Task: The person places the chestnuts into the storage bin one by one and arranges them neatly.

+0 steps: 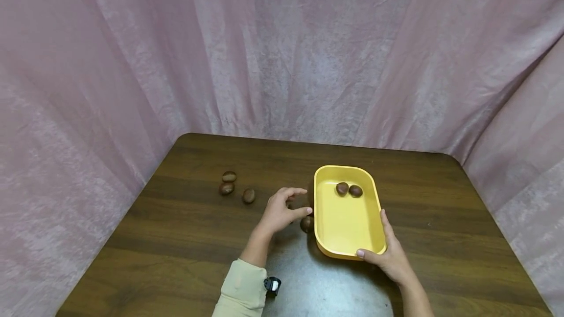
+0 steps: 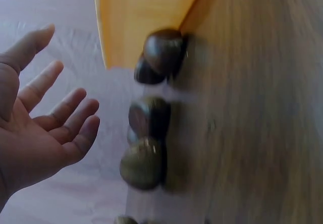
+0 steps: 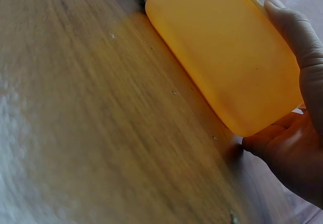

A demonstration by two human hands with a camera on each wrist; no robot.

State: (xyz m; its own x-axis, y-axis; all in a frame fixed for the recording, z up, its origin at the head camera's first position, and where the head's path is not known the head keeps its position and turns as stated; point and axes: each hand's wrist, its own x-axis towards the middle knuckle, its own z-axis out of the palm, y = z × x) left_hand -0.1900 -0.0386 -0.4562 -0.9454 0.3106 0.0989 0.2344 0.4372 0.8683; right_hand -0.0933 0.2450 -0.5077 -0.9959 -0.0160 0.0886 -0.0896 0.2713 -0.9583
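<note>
My right hand (image 1: 393,257) grips the near right corner of a yellow plastic box (image 1: 348,229), its thumb over the rim and its fingers along the outer wall. Two brown chestnuts (image 1: 341,189) lie inside toward the far end. Just left of the box hovers my left hand (image 1: 282,209), palm toward the wall, fingers spread and nothing between them. Beside the wall, below that hand's thumb, a chestnut (image 1: 307,224) sits on the table. In the left wrist view several loose chestnuts (image 2: 142,164) show next to the hand, two of them right against the box.
Three more chestnuts (image 1: 248,195) lie in a loose group on the wooden table (image 1: 176,238), left of my left hand. A pink curtain (image 1: 282,62) hangs behind the table's far edge and along both sides.
</note>
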